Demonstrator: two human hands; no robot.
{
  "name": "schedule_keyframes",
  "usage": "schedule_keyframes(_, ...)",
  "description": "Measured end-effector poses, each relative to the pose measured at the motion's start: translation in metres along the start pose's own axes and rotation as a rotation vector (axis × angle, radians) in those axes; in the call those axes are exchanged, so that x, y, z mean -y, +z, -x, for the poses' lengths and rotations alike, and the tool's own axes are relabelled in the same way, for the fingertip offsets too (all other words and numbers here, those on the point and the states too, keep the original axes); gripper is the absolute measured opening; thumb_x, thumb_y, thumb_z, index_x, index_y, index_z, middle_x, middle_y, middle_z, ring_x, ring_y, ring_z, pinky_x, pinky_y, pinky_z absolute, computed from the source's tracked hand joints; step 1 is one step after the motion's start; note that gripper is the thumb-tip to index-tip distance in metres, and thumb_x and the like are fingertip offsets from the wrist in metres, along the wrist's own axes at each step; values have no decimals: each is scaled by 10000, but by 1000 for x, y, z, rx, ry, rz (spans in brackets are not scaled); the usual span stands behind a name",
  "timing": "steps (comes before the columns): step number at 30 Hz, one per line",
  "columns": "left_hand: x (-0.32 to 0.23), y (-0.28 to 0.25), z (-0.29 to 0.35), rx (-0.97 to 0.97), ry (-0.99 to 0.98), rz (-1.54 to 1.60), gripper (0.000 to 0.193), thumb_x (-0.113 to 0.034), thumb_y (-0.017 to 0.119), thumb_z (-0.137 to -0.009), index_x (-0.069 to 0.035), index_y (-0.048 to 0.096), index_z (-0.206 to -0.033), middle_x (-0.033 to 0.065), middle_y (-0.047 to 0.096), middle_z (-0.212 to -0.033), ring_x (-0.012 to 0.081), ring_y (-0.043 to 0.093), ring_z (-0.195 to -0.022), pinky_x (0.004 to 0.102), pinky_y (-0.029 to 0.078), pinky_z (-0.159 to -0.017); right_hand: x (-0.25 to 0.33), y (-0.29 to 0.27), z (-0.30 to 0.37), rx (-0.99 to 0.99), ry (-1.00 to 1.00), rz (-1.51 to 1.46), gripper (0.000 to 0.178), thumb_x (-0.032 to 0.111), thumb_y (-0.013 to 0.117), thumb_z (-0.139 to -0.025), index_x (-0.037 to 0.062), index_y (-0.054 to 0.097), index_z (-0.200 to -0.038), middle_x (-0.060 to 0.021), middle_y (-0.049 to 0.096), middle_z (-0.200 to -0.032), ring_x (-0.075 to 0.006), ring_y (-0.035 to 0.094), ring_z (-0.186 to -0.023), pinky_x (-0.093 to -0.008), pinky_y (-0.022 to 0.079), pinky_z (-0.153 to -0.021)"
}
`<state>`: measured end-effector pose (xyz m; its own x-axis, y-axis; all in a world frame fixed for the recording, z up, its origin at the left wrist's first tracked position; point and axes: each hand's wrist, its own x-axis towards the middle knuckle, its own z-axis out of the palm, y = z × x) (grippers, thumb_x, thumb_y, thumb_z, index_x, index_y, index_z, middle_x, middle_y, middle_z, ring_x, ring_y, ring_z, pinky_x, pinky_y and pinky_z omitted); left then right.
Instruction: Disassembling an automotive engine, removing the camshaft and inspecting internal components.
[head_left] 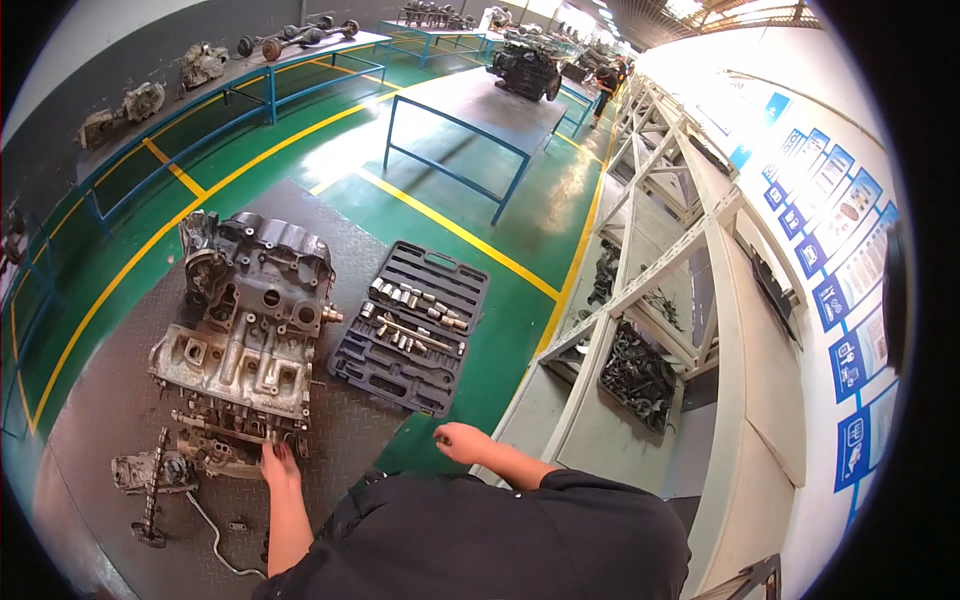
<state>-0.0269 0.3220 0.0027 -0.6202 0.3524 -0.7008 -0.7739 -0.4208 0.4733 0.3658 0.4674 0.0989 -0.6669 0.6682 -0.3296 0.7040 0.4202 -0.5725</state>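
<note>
A partly stripped engine (232, 362) lies on a dark tread-plate bench (350, 440), its bare metal castings facing up. My left hand (280, 464) is at the engine's near end, fingers closed together against it; the small part they grip cannot be made out. My right hand (462, 442) is held apart from the engine, just beyond the near edge of an open socket set case (418, 395). Its fingers are curled, and whatever may be inside them is hidden. Chrome sockets (405, 297) and a ratchet (400, 328) lie in the case.
Left of my left arm are a camshaft (155, 485), a grey cast housing (135, 472) and a bent thin pipe (213, 530). A white shelf rack (590, 330) holding dark parts runs along the right. Further off, another engine (525, 70) stands on a blue-framed table (455, 105).
</note>
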Motion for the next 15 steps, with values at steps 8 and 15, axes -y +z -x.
schedule_keyframes(8, -36, -190, 85, 186, 244, -338, 84, -147, 638, -826, -77, 617, -868, 71, 645, -907, 182, 607, -844, 378, 514, -860, 19, 29, -29, 139, -139, -58, 258, 201, 607, -829, 30, 644, -1019, -183, 645, -966, -355, 611, -922, -440, 492, -815)
schedule_keyframes(15, -84, -208, 136, -188, 118, -90, 475, 117, 611, -743, -37, 485, -1174, 118, 599, -1002, 239, 608, -903, 363, 515, -827, 29, 37, -57, 113, -75, -115, 218, 108, 623, -864, 0, 629, -1053, -162, 654, -916, -265, 651, -800, -349, 516, -713)
